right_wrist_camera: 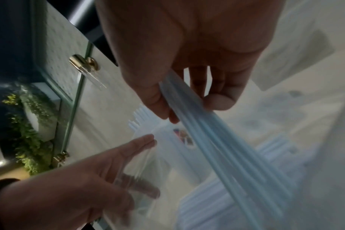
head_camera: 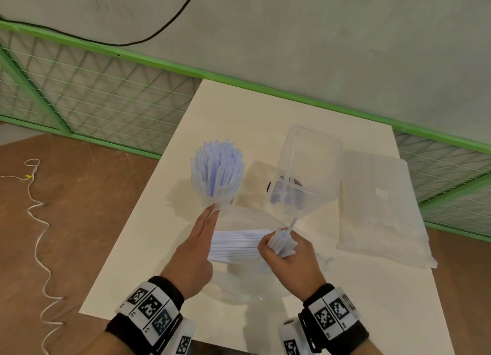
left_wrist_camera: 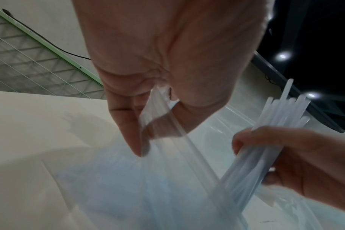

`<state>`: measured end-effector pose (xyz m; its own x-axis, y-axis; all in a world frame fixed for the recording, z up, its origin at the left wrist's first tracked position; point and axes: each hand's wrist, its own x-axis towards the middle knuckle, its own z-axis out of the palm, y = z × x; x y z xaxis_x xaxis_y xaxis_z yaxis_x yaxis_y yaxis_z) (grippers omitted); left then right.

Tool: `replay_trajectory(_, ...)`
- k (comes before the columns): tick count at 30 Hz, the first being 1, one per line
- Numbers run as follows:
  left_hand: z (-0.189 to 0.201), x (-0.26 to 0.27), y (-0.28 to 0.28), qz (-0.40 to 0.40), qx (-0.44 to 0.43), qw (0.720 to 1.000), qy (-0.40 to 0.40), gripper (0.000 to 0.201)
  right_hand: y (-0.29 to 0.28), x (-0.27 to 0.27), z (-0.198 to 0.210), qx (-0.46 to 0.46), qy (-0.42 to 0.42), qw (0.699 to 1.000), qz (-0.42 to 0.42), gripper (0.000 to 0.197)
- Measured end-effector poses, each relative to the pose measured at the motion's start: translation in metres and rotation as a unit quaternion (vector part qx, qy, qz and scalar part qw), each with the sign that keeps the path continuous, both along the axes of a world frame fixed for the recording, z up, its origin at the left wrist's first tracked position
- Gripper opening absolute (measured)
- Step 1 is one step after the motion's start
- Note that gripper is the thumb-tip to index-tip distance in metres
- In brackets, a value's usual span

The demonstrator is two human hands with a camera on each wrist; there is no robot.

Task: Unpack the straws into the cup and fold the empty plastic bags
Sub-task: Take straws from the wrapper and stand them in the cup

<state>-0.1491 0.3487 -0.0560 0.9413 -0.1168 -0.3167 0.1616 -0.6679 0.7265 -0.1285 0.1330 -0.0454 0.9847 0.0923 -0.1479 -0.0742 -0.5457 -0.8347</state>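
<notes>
Right hand (head_camera: 288, 256) is gripping a bundle of straws (head_camera: 282, 241), fingers curled round it, near the front middle of the table (head_camera: 292, 110). Left hand (head_camera: 195, 251) is pinching the edge of the open bag (head_camera: 239, 275) between thumb and forefinger, other fingers lying straight, fingertips (head_camera: 212, 211) reaching toward the base of the cup (head_camera: 212, 192).

Head view is showing the layout: the cup is standing left of table centre, packed with upright straws; more straws (head_camera: 236, 244) are lying flat inside the bag between the 2 hands; a clear box (head_camera: 310, 166) is standing right of the cup; a flat pile of bags (head_camera: 382, 208) is lying by the right edge.

Left wrist view is showing what the head view is hiding: the bag edge (left_wrist_camera: 158, 112) pinched under the thumb, and the right hand (left_wrist_camera: 297, 160) with straw tips (left_wrist_camera: 282, 112) sticking up past its fingers.

Right wrist view is showing the bundle (right_wrist_camera: 207, 129) running down from the grip into the bag, over the loose straws (right_wrist_camera: 252, 175) crossing beneath, and the left hand (right_wrist_camera: 85, 186) holding the film. The view is blurred; the cup is only partly readable here.
</notes>
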Motion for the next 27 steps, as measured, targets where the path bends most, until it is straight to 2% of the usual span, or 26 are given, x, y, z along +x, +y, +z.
replay_trajectory(3, 0.0, 0.0, 0.0, -0.005, 0.003, 1.0, -0.002, 0.107, -0.003, 0.001, 0.013, 0.008, -0.029, 0.999, 0.026, 0.014)
replay_trajectory(5, 0.0, 0.0, 0.0, -0.007, 0.001, 1.0, 0.0, 0.107, -0.003, 0.0, 0.01, 0.008, -0.006, 0.999, 0.039, 0.009)
replay_trajectory(8, -0.001, 0.0, 0.0, -0.007, -0.005, 1.0, -0.002, 0.106, 0.0, -0.004, -0.003, -0.015, 0.025, 0.998, 0.061, 0.02)
replay_trajectory(11, -0.001, -0.001, 0.002, -0.009, -0.011, 1.0, -0.01, 0.107, 0.003, -0.001, -0.002, -0.026, 0.016, 0.998, 0.062, 0.024)
replay_trajectory(15, 0.0, -0.003, 0.005, -0.008, -0.022, 1.0, -0.019, 0.108, 0.009, 0.018, 0.043, -0.014, -0.056, 0.995, 0.081, 0.013)
replay_trajectory(18, -0.002, -0.006, 0.009, -0.014, -0.022, 0.999, -0.027, 0.108, 0.017, 0.041, 0.085, 0.055, -0.112, 0.989, 0.082, 0.012)
replay_trajectory(22, 0.0, -0.008, 0.013, -0.009, -0.018, 1.0, -0.017, 0.106, 0.034, 0.074, 0.123, 0.128, -0.11, 0.979, 0.111, 0.006)
replay_trajectory(27, 0.002, -0.01, 0.015, -0.001, -0.03, 0.999, -0.011, 0.107, 0.06, 0.104, 0.129, 0.096, -0.1, 0.981, 0.133, 0.007)
